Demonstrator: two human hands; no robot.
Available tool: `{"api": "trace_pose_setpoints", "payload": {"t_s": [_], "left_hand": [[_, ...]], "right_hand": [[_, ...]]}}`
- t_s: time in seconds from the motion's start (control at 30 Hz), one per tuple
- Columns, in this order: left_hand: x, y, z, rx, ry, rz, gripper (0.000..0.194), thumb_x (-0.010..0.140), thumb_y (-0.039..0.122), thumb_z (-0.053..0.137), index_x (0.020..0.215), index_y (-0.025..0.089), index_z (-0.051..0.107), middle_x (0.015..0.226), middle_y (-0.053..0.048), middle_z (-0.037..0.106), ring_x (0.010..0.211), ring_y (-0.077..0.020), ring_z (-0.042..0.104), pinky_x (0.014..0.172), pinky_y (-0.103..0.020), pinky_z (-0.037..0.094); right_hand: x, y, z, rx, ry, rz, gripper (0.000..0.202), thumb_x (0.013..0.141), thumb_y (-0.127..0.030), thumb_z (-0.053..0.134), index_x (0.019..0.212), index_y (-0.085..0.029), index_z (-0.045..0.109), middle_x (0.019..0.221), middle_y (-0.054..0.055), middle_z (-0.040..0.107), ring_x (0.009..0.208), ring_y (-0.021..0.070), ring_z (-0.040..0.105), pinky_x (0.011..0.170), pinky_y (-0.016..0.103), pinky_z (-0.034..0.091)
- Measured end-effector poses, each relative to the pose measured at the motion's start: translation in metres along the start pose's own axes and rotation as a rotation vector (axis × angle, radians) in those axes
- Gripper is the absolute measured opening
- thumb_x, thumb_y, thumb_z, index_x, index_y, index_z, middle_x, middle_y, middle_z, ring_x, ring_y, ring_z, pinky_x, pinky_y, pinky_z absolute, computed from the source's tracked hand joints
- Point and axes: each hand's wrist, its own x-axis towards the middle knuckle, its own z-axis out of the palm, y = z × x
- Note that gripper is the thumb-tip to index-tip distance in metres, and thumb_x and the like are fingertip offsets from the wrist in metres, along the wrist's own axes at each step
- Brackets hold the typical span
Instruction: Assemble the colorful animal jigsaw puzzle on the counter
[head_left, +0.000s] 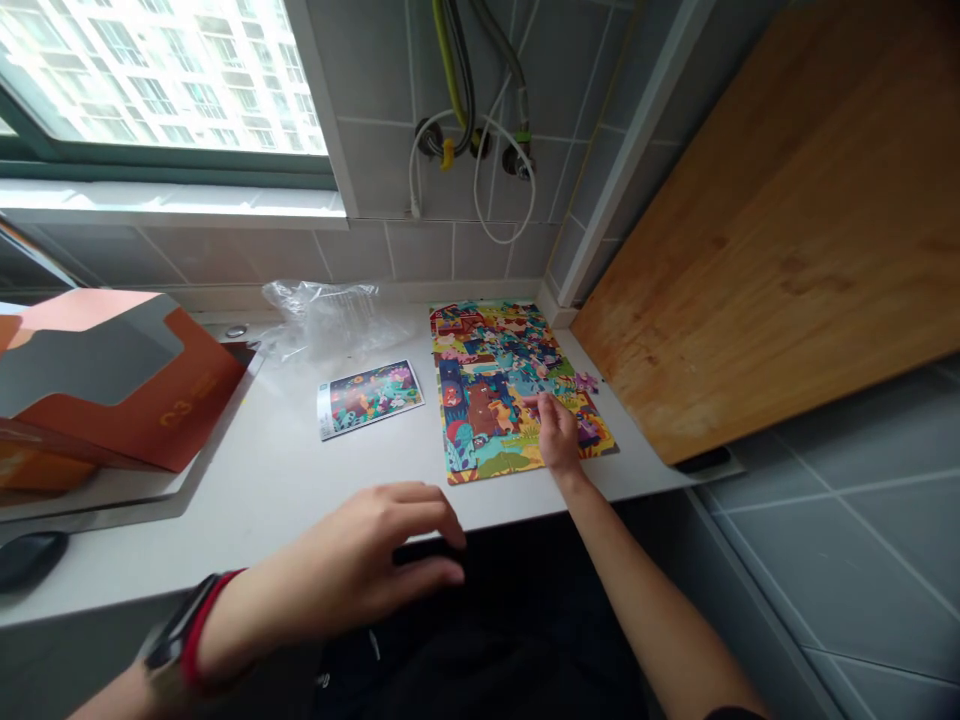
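Note:
A colourful jigsaw puzzle lies flat on the white counter. Over its lower right part is my right hand, its fingers pressed together; whether a small piece is between them is too small to tell. Loose pieces sit at the puzzle's right edge. My left hand hovers at the counter's front edge with thumb and fingers apart, holding nothing. A picture card with a similar bright scene rests left of the puzzle.
Crumpled clear plastic lies behind the card. An orange box stands at the left, with a black mouse-like object in front of it. A wooden board leans at the right. Hoses and a white cable hang on the tiled wall.

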Motion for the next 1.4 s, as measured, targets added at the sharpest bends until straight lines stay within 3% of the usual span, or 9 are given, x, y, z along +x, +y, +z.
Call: {"api": "trace_pose_setpoints", "payload": {"t_s": [0.1,0.2,0.37,0.47,0.6,0.7,0.97,1.2,1.4], "left_hand": [[0.050,-0.044,0.016,0.014,-0.005,-0.015,0.017,0.102,0.034,0.069,0.117,0.026,0.070,0.116,-0.005,0.075,0.108,-0.0243,0.072,0.098,-0.038,0.060],[0.073,-0.078,0.034,-0.018,0.050,-0.032,0.018,0.101,0.030,0.070,0.118,0.025,0.070,0.133,-0.009,0.070,0.122,-0.0259,0.069,0.108,-0.042,0.057],[0.098,-0.111,0.040,0.103,0.101,0.059,0.038,0.091,0.034,0.083,0.125,0.026,0.069,0.148,-0.012,0.062,0.147,-0.0371,0.050,0.119,-0.057,0.049],[0.114,-0.125,0.037,0.125,0.105,0.114,0.036,0.095,0.036,0.079,0.128,0.026,0.068,0.148,-0.011,0.062,0.151,-0.0382,0.045,0.121,-0.060,0.047],[0.129,-0.134,0.037,0.136,0.155,0.140,0.023,0.106,0.033,0.063,0.127,0.026,0.069,0.142,-0.010,0.065,0.145,-0.0318,0.053,0.124,-0.056,0.046],[0.129,-0.136,0.038,0.147,0.173,0.115,0.024,0.107,0.033,0.060,0.128,0.025,0.070,0.146,-0.010,0.064,0.149,-0.0328,0.049,0.125,-0.057,0.044],[0.116,-0.145,0.042,0.137,0.155,0.104,0.026,0.107,0.036,0.058,0.129,0.027,0.070,0.152,-0.009,0.059,0.154,-0.0345,0.042,0.125,-0.057,0.044],[0.116,-0.148,0.051,0.174,0.145,0.140,0.031,0.102,0.042,0.065,0.129,0.028,0.071,0.154,-0.010,0.059,0.152,-0.0397,0.044,0.123,-0.062,0.044],[0.117,-0.148,0.051,0.202,0.112,0.143,0.034,0.100,0.048,0.067,0.125,0.026,0.074,0.154,-0.010,0.061,0.152,-0.0397,0.045,0.123,-0.060,0.044]], "right_hand": [[0.000,0.001,0.000,0.029,0.006,0.022,0.053,0.105,-0.063,0.045,0.090,-0.022,0.076,0.091,0.008,0.079,0.086,0.0254,0.071,0.081,0.038,0.056],[0.000,0.002,0.000,0.061,-0.006,0.023,0.050,0.105,-0.060,0.047,0.089,-0.023,0.077,0.090,0.007,0.078,0.087,0.0251,0.071,0.083,0.038,0.056],[0.000,0.002,-0.001,0.093,-0.045,0.024,0.045,0.106,-0.055,0.050,0.089,-0.023,0.077,0.091,0.007,0.077,0.088,0.0244,0.070,0.083,0.037,0.055],[0.000,0.000,-0.003,0.099,-0.062,0.024,0.043,0.107,-0.053,0.050,0.089,-0.023,0.076,0.091,0.006,0.077,0.089,0.0236,0.071,0.084,0.036,0.054],[-0.001,0.000,-0.003,0.083,-0.077,0.043,0.044,0.108,-0.053,0.049,0.092,-0.024,0.077,0.095,0.007,0.077,0.092,0.0240,0.071,0.086,0.037,0.055],[-0.002,0.001,-0.004,0.064,-0.072,0.082,0.048,0.108,-0.056,0.045,0.094,-0.024,0.078,0.095,0.008,0.077,0.094,0.0261,0.071,0.087,0.040,0.056],[-0.003,-0.006,-0.003,0.060,-0.063,0.098,0.049,0.107,-0.058,0.046,0.092,-0.025,0.079,0.088,0.007,0.077,0.086,0.0250,0.072,0.081,0.039,0.059],[-0.004,-0.007,-0.001,0.112,-0.098,0.113,0.049,0.105,-0.060,0.050,0.090,-0.023,0.078,0.076,0.005,0.074,0.072,0.0211,0.072,0.070,0.034,0.060],[-0.004,-0.012,-0.001,0.019,-0.101,0.081,0.051,0.106,-0.059,0.046,0.090,-0.023,0.078,0.073,0.005,0.072,0.070,0.0216,0.071,0.069,0.035,0.061]]}}
